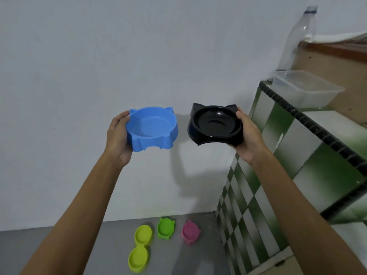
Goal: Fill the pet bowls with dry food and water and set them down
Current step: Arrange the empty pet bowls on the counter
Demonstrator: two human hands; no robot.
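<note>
A bare pale wall fills most of the view, with grey floor below and a green-and-white tiled desk running off to the right. The left hand grips the blue bowl by its side wall, and the right hand grips the black bowl the same way; both bowls look empty and are held level, well above the floor. One-sided grips like these could let a bowl tip once food or water adds weight, spilling it. On the desk stand a clear plastic tub and a clear bottle behind it. Down on the floor sit a yellow-green double bowl, a green bowl and a pink bowl, crowding the spot near the wall.
</note>
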